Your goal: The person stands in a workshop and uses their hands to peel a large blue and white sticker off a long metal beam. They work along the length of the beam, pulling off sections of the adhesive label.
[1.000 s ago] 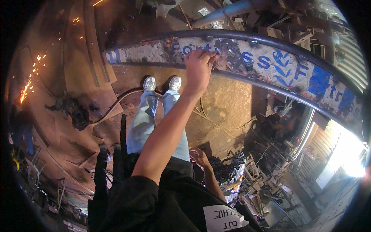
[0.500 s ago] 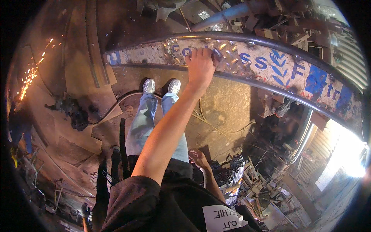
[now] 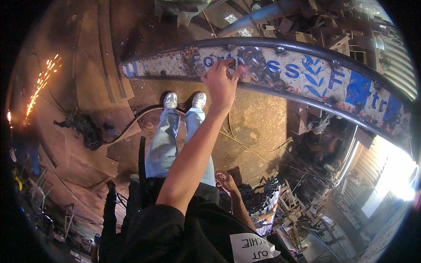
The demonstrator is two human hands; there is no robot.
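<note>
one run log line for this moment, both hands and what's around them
left hand: fingers on printed sheet-metal panel | right hand: low by hip, holding nothing | shoes on dirt floor | bundle of tubes | sparks far left

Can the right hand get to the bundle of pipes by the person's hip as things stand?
Probably yes. The right hand hangs low and empty at the hip, with the bundle of pipes just beside and below it and nothing visible between them. The left hand is busy on the painted metal frame.
</note>
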